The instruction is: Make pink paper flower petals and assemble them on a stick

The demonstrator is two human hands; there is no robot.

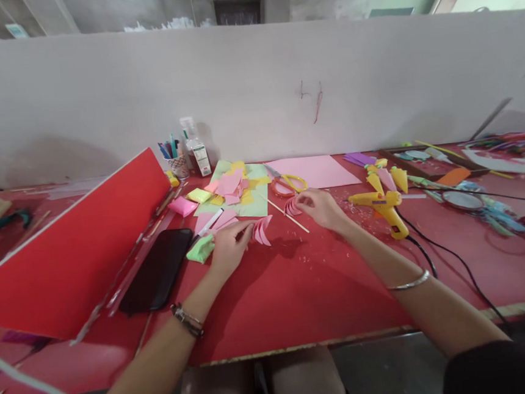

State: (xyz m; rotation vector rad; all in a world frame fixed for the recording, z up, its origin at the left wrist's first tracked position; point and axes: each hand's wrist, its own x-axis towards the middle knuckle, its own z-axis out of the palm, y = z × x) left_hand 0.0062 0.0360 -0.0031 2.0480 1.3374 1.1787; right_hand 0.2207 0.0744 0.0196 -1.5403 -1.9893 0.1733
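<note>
Between the fingertips of my left hand (229, 247) is a pink paper piece (262, 231) with curved, layered strips. My right hand (322, 207) pinches a similar curled pink paper piece (293, 206) above the table. The two pieces are apart from each other. A thin wooden stick (292, 218) lies between the hands, below the right one. Scissors (288, 184) with a yellow and orange handle lie just beyond my right hand. A green packet (201, 249) sits beside my left hand, near a white marker (210, 222).
A yellow glue gun (385, 209) with a black cord lies right of my right forearm. A black phone (157, 270) and a leaning red board (78, 250) are at the left. Paper scraps (234, 186), a pink sheet (318, 171), a bottle (197, 150) and a pen cup (178, 166) are farther back.
</note>
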